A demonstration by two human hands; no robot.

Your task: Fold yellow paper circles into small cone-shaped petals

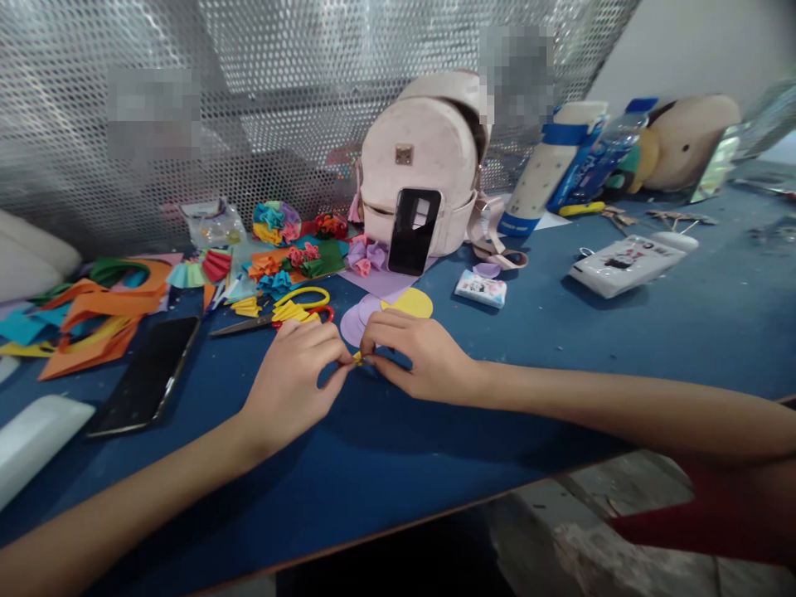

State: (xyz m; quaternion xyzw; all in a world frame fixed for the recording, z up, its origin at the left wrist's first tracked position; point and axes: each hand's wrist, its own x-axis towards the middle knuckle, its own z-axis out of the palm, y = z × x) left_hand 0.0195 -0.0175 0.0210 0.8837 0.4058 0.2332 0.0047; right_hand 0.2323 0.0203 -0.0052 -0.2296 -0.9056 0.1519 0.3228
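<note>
Between my two hands, over the front of the blue table, is a small piece of yellow paper (pixel 357 357), mostly covered by fingertips. My left hand (pixel 298 373) pinches its left end with thumb and fingers. From the other side my right hand (pixel 423 352) pinches it too, the fingers curled. Just behind the hands lie purple paper circles (pixel 353 322) and a yellow paper circle (pixel 418 303). Beyond my left hand are scissors (pixel 249 324) with yellow and red handles, with folded yellow paper pieces (pixel 295 312) resting on them.
A pale backpack (pixel 423 149) stands at the back with a phone (pixel 415 232) leaning on it. Paper flowers (pixel 277 222) and orange paper scraps (pixel 93 319) lie left, near another phone (pixel 149 377). Rightward are a tissue pack (pixel 481 288), a white pouch (pixel 628 264) and bottles (pixel 544 170).
</note>
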